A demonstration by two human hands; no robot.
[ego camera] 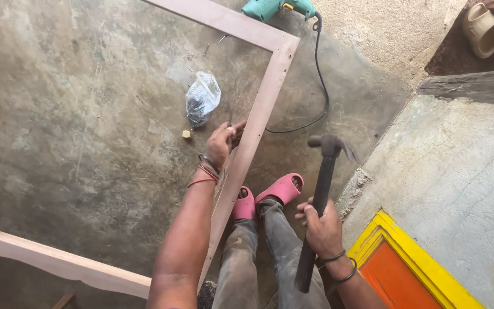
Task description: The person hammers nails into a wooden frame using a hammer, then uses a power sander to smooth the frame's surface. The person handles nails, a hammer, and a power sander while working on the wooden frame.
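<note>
Hard to see: L hand (222,144) pinches smth tiny at its fingertips against the wooden frame (257,117), prob a nail but too small to tell. Frame cut off at top, left + bottom edges; lower part of its right rail hidden behind L forearm. Green power drill (275,7) cropped by top edge, its black cord (322,86) loops down over the concrete floor (87,143). Beige sandal (481,28) top right, partly cut off. Clear plastic bag (202,98) holds dark small bits, can't make out what.

R hand (322,229) closed tight around handle of claw hammer (322,171), head raised, up and to the right of the L hand, well apart from frame rail. L hand fingers pinched shut, touching rail's inner edge. Bag lies just up-left of L hand, inside the frame. Pink slippers (281,189) on the person's feet, just right of the rail, between both hands.
</note>
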